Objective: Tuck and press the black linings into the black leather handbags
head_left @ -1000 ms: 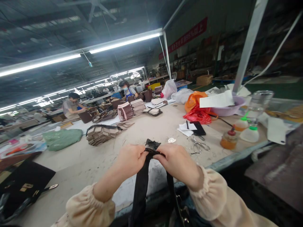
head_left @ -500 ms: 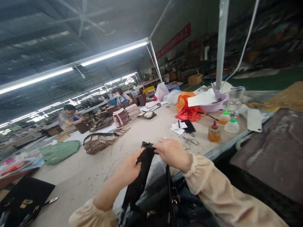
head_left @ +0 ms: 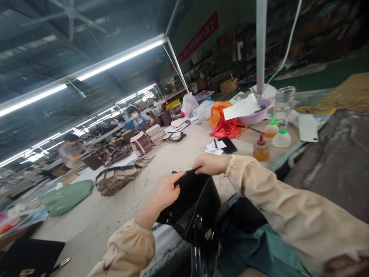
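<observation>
A black handbag [head_left: 206, 206] with metal fittings hangs tilted at the table's near edge, its mouth facing me. My left hand [head_left: 166, 192] pinches the bag's far upper rim on the left side. Close by on the right, my right hand [head_left: 210, 164] grips the same rim with fingers closed over it. Dark strap-like pieces, wrapped in something shiny, dangle below the bag. The bag's inside is dark and only partly visible.
Stacked brown leather pieces [head_left: 117, 180] and a green plastic bag [head_left: 66, 197] lie left on the table [head_left: 123, 223]. At right stand a red-capped bottle [head_left: 261, 148], green-topped bottles and a purple basin [head_left: 253, 117]. Another black bag [head_left: 29, 256] lies lower left. Two co-workers sit farther back.
Both hands have turned the bag, so its mouth and dark inside now show instead of the pale lining. The right hand has moved up slightly. The camera view has shifted.
</observation>
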Motion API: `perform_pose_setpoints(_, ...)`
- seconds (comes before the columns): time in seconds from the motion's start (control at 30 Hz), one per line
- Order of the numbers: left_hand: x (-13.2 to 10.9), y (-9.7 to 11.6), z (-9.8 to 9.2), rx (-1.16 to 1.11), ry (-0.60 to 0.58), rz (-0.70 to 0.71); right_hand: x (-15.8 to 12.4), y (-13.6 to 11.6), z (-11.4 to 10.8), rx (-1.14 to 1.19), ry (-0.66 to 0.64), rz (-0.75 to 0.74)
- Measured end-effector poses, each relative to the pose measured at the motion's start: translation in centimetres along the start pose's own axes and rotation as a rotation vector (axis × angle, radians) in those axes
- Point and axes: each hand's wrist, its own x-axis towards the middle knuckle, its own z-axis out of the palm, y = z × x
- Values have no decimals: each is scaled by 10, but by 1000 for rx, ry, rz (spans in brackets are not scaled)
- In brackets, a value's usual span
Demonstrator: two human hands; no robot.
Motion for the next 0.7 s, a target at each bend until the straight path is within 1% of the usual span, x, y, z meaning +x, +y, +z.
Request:
perform_pose_setpoints(0.13,14,6,3,-23,-39,45,1,4,1,48,-38,-25)
perform_pose_setpoints(0.27,25,11,3,-2,-65,-28,0,5,3,106,-26,-66)
perform_pose_setpoints(0.33,27,11,4,4,-64,-59,-2,6,3,118,-6,-98)
perform_pose_setpoints(0.43,27,9,5,11,-44,-66,-5,7,4,106,8,-131)
perform_pose_setpoints(0.7,31,5,3,-72,-76,-60,-6,5,3,99,4,-125)
